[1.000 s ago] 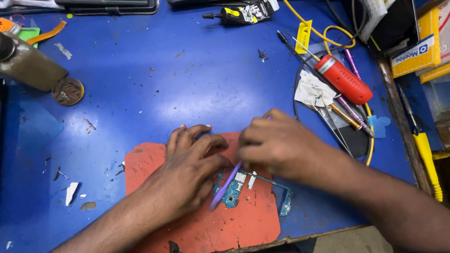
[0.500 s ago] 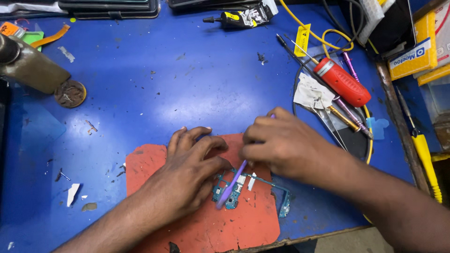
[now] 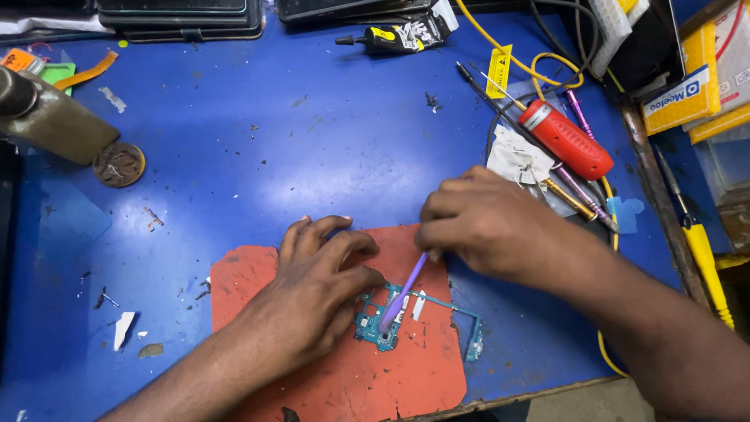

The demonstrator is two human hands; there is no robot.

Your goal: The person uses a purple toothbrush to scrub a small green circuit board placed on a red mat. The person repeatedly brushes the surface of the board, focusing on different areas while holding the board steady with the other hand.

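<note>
On red mat [image 3: 344, 383], head view: left hand [image 3: 312, 301] flat, fingers spread, pressing teal circuit board [image 3: 375, 324] down at its left end; not gripping, just pinning. Right hand [image 3: 488, 227] closed in pinch on purple tool [image 3: 402, 293], tip on board's lower left part. Vs 1 s ago: tool tip barely shifted, right hand up & to the right a bit, tool more upright. Board in same spot, mid-mat on blue surface [image 3: 258, 148]. Reads as prying/probing ongoing, no part lifted yet. Red-handled screwdriver [image 3: 566, 139] idle, well apart, upper right.
</note>
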